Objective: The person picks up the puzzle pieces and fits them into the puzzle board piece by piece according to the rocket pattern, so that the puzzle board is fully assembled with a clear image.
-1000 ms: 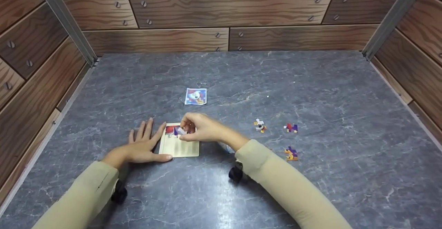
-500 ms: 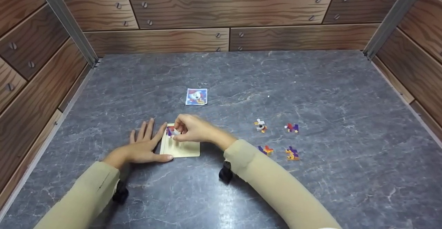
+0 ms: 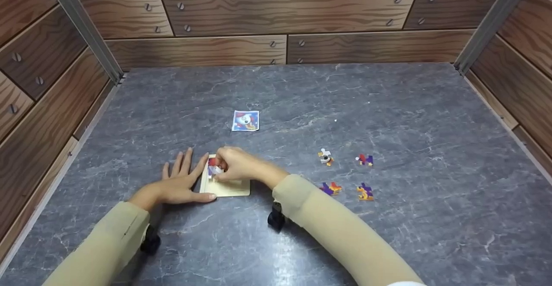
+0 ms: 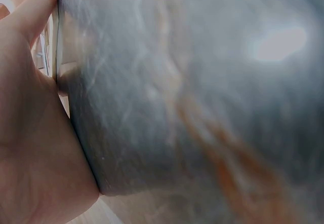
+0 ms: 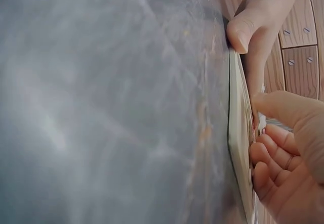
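Head view takes in a grey, white-veined tabletop [image 3: 297, 96]. On it, a left hand [image 3: 179, 186], fingers spread, borders the left edge of a square cream puzzle tray [image 3: 233, 189], thumb tip on its near left corner. A right hand [image 3: 236, 164] reaches over the tray from its right. Beyond the tray lies a square blue picture card [image 3: 245, 121]. Well right of the tray sit four small multicoloured cardboard jigsaw pieces [image 3: 365, 192], apart from one another. Over the tray's left part, the right thumb and curled fingers pinch a white-and-lilac jigsaw piece [image 3: 214, 171], partly hidden.
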A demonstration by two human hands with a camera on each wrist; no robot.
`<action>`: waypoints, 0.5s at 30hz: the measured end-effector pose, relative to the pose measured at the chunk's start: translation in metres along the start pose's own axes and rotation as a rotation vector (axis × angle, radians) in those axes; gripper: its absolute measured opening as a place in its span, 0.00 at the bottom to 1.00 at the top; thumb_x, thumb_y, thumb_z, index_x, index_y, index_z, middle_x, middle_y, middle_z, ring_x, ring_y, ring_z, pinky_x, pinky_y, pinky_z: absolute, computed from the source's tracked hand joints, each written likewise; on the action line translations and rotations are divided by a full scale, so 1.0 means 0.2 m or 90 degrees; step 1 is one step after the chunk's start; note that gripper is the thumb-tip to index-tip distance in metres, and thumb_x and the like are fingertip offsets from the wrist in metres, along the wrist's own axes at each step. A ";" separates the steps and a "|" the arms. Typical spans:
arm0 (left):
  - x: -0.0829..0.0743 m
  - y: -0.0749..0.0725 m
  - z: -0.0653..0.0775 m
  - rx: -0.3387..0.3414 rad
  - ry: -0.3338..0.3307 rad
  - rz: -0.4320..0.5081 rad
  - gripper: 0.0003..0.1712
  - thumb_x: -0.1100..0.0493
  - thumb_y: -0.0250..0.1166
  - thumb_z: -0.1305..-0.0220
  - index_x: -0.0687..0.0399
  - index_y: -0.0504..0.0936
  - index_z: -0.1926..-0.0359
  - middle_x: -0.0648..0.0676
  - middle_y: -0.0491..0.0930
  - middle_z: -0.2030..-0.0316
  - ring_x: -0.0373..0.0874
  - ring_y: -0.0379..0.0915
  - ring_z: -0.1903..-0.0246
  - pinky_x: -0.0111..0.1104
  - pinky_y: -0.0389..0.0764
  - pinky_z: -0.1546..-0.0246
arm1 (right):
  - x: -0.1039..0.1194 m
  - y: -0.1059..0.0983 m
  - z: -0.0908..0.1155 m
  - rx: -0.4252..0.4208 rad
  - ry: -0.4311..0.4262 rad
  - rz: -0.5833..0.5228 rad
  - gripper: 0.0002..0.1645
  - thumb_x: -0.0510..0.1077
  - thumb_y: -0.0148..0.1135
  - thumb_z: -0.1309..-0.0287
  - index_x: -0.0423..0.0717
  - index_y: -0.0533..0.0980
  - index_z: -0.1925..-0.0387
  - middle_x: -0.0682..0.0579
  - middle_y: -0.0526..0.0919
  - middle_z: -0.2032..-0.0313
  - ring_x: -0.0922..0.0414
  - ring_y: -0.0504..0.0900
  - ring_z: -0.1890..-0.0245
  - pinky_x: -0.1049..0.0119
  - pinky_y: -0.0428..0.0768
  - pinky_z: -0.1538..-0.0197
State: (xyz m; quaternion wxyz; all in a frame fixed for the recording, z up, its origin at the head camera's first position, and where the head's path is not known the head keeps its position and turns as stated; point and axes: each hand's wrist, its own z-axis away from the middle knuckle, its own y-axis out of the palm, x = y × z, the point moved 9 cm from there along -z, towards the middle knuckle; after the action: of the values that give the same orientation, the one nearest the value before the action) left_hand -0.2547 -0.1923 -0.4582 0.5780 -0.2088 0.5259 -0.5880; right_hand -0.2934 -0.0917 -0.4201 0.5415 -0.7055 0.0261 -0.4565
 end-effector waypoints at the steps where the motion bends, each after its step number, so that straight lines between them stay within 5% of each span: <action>1: 0.00 0.00 0.00 -0.001 0.000 -0.001 0.64 0.22 0.54 0.50 0.47 0.30 0.27 0.66 0.15 0.33 0.64 0.11 0.35 0.65 0.21 0.45 | 0.00 0.00 0.00 0.002 0.001 0.008 0.18 0.43 0.70 0.53 0.39 0.74 0.63 0.54 0.74 0.69 0.61 0.72 0.69 0.76 0.73 0.66; 15: 0.00 0.00 0.00 -0.003 -0.001 -0.003 0.64 0.22 0.54 0.50 0.47 0.31 0.27 0.66 0.16 0.33 0.64 0.11 0.35 0.65 0.22 0.45 | 0.01 0.01 -0.02 -0.023 0.013 0.051 0.15 0.44 0.72 0.54 0.42 0.76 0.67 0.53 0.77 0.70 0.61 0.73 0.70 0.74 0.72 0.65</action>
State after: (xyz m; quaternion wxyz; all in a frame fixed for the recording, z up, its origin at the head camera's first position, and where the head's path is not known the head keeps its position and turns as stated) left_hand -0.2549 -0.1922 -0.4585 0.5765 -0.2123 0.5262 -0.5880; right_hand -0.2933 -0.0967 -0.4204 0.5464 -0.7086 0.0681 -0.4412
